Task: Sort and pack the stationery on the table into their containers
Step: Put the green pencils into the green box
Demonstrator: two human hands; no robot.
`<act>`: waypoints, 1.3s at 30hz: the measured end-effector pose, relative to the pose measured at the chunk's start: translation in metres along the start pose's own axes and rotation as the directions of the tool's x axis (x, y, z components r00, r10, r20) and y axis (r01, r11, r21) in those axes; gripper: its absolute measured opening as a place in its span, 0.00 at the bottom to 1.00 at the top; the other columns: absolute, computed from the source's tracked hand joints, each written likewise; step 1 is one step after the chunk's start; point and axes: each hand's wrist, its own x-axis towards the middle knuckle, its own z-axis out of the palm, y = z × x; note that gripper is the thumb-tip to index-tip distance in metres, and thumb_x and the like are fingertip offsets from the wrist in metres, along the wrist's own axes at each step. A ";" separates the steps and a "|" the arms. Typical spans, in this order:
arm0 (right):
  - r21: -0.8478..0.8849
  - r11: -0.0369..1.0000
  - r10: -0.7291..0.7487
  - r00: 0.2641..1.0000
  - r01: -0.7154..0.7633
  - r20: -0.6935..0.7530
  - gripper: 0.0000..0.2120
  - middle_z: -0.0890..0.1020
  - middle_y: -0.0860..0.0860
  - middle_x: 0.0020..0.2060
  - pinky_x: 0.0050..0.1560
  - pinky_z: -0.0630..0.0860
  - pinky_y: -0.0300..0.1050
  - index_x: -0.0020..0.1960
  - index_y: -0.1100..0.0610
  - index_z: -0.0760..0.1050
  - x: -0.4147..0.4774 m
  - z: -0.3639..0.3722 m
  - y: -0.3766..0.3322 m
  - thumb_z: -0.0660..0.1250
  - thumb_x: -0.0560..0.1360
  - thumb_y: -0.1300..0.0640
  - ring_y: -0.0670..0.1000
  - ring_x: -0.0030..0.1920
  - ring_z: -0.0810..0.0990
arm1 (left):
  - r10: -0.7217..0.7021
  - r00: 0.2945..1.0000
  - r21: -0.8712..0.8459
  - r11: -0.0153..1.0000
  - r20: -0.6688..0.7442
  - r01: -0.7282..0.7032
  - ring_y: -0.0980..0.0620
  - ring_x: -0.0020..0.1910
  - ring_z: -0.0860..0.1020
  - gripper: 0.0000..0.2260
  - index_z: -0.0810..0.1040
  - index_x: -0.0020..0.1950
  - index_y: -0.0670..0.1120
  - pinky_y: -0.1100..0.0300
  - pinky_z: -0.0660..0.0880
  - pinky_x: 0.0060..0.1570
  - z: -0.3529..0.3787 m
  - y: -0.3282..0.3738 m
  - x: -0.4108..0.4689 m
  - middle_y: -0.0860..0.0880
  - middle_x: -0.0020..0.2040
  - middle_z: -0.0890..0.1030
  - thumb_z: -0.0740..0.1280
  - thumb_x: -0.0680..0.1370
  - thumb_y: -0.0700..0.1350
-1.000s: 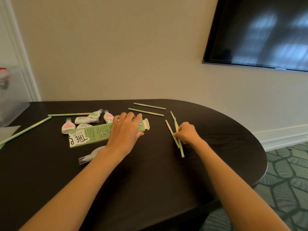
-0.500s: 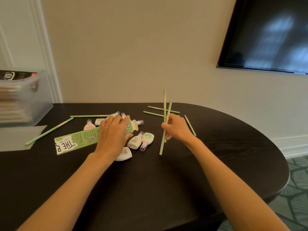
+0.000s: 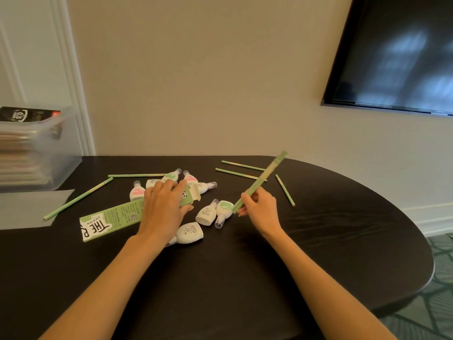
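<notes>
A long green pencil box (image 3: 111, 218) lies on the dark table (image 3: 245, 266) with its flap open at the right end. My left hand (image 3: 164, 207) grips that open end. My right hand (image 3: 259, 208) holds a bunch of green pencils (image 3: 263, 179) lifted off the table, tilted up to the right, their lower ends pointing toward the box. More green pencils lie loose: two (image 3: 239, 169) at the back, one (image 3: 285, 190) to the right, two (image 3: 78, 198) at the left. Several white correction tapes (image 3: 207, 213) lie around the box.
A clear plastic bin (image 3: 36, 148) with stacked items and a black box on top stands at the table's back left. A translucent lid (image 3: 27, 208) lies flat in front of it. A wall screen (image 3: 397, 52) hangs at the upper right. The table edge curves away at the right.
My right hand picked pencils up from the table, raised them upright, and now tilts them toward the box's open end. My left hand stays on the box. The camera view shifted left.
</notes>
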 end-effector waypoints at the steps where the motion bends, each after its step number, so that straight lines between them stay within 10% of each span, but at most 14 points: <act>1: 0.155 0.987 0.052 0.999 -0.049 -0.016 0.02 0.81 0.54 0.41 0.35 0.79 0.34 0.49 0.59 0.72 0.000 0.004 -0.007 0.61 0.78 0.60 0.45 0.32 0.82 | -0.006 1.000 -0.016 1.000 0.003 0.006 0.50 0.67 0.64 0.29 0.60 0.75 0.49 0.56 0.60 0.65 0.000 -0.004 0.000 0.50 0.67 0.69 0.64 0.77 0.53; 6: 0.582 0.788 0.132 0.979 -0.200 0.157 0.03 0.82 0.54 0.38 0.37 0.80 0.35 0.47 0.59 0.73 -0.003 0.031 -0.046 0.61 0.78 0.62 0.47 0.33 0.83 | 0.036 0.999 -0.120 0.992 0.012 -0.034 0.52 0.67 0.64 0.29 0.63 0.73 0.48 0.58 0.60 0.64 -0.001 -0.012 0.000 0.50 0.67 0.70 0.67 0.75 0.54; 19: 0.391 0.878 0.147 0.934 -0.275 0.326 0.06 0.81 0.53 0.39 0.40 0.76 0.36 0.49 0.62 0.77 0.012 0.082 -0.069 0.65 0.76 0.59 0.46 0.38 0.80 | -0.014 0.999 -0.409 0.912 0.029 0.025 0.51 0.61 0.70 0.27 0.70 0.69 0.46 0.54 0.68 0.62 -0.007 -0.028 0.006 0.49 0.62 0.74 0.72 0.71 0.49; 26: 0.686 0.689 0.178 0.972 -0.233 0.151 0.15 0.79 0.54 0.35 0.40 0.73 0.41 0.46 0.62 0.78 0.013 0.070 -0.064 0.56 0.80 0.55 0.49 0.38 0.78 | -0.025 0.999 -0.382 0.924 0.033 0.036 0.51 0.63 0.69 0.29 0.69 0.70 0.47 0.54 0.66 0.64 -0.008 -0.026 0.006 0.49 0.64 0.72 0.72 0.71 0.51; 32: 0.353 0.847 0.236 0.876 -0.397 0.420 0.12 0.81 0.53 0.47 0.47 0.76 0.40 0.56 0.59 0.75 0.005 0.081 -0.064 0.61 0.79 0.53 0.49 0.49 0.80 | -0.019 0.999 -0.342 0.939 0.027 0.027 0.51 0.63 0.69 0.27 0.69 0.69 0.47 0.56 0.62 0.63 -0.005 -0.025 0.004 0.49 0.64 0.73 0.71 0.72 0.49; 39: 0.677 0.711 0.223 0.974 -0.191 0.041 0.20 0.80 0.54 0.54 0.46 0.78 0.38 0.67 0.48 0.61 0.009 0.074 -0.057 0.61 0.78 0.61 0.52 0.53 0.81 | -0.073 0.997 -0.269 0.960 0.035 0.080 0.50 0.64 0.68 0.27 0.68 0.70 0.47 0.56 0.62 0.63 -0.003 -0.028 0.007 0.49 0.64 0.73 0.70 0.73 0.51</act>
